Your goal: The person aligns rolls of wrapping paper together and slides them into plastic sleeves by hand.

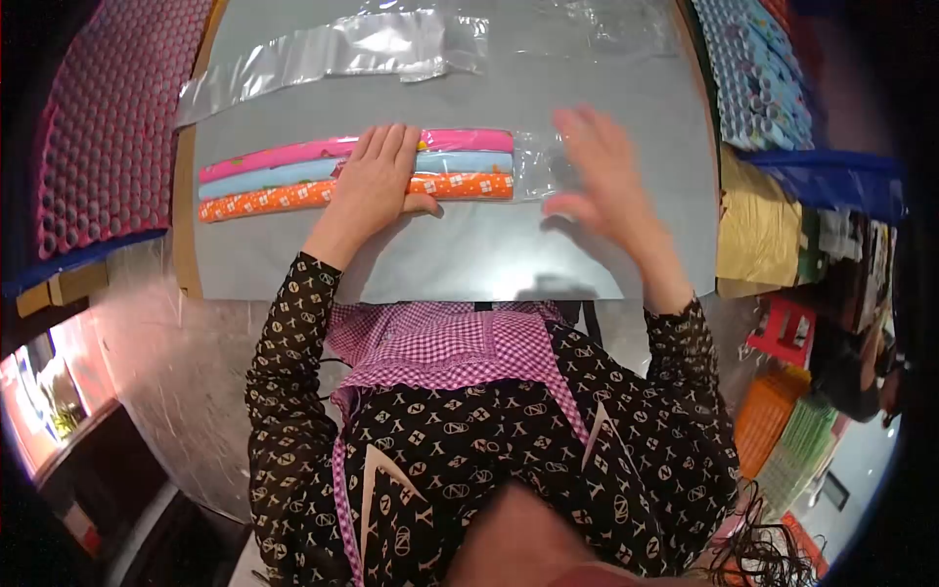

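Three slim patterned rolls lie side by side on the grey tabletop point(460, 249): a pink roll point(469, 142), a light blue roll point(479, 162) and an orange roll with white marks point(274, 202). A clear plastic sleeve point(533, 161) covers them, its loose end sticking out past their right ends. My left hand point(377, 181) lies flat across the rolls near their middle, fingers stretched out. My right hand point(606, 176), slightly blurred, is at the sleeve's loose end with thumb and fingers apart. Whether it touches the plastic I cannot tell.
Clear plastic sleeves point(323, 54) lie along the table's far side, with more clear film point(597, 29) at the far right. Stacked pink roll ends point(108, 147) stand left of the table, light blue ones point(758, 88) right. A red stool point(782, 331) stands on the floor at right.
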`<state>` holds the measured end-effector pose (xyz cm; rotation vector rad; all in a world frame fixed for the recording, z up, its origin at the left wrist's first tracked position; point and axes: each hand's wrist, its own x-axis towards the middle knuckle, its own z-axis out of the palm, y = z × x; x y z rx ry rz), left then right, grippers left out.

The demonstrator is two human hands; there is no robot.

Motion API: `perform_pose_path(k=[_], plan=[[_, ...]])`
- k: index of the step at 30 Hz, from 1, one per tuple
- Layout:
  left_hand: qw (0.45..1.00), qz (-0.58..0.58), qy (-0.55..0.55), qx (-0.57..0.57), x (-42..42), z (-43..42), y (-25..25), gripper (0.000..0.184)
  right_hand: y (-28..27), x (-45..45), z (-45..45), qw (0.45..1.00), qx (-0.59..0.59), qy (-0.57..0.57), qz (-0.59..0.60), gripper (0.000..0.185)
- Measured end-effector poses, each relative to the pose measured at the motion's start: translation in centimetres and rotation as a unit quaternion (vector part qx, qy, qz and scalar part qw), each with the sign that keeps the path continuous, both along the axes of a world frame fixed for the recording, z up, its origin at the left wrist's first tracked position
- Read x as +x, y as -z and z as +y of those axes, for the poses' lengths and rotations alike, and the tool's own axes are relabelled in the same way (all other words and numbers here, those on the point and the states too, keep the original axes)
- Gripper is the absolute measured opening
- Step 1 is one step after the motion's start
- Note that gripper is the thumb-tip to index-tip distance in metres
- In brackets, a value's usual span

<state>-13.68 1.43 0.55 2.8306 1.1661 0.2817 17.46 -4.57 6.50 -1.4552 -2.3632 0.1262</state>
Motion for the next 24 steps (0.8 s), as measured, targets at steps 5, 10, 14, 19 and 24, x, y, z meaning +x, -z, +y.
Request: perform_pose_path(k=[5,10,14,19,24], plan=[[1.000,0.015,-0.007,-0.007,0.0,-0.1,-0.3,0.107,3.4,-1.5,1.8,0.993,-0.057,-0.059,-0.082,0.105],[1.000,0.017,-0.004,-0.009,0.1,-0.1,-0.4,0.107,4.2,-1.6,2.5,0.979,-0.203,0.003,-0.019,0.068],[1.000,0.007,-0.012,-0.001,0.0,-0.2,-0.5,0.108,4.5,-1.8,2.3,0.974,-0.223,0.014,0.034,0.043],[0.999,-0.021,-0.040,-0.008,-0.5,-0.2,-0.6,0.112,3.8,-1.8,3.1,0.931,-0.341,0.052,0.122,0.019],[0.998,-0.048,-0.025,-0.018,-1.0,-0.4,-0.6,0.110,3.8,-0.9,3.9,0.848,-0.484,0.019,0.215,0.020]])
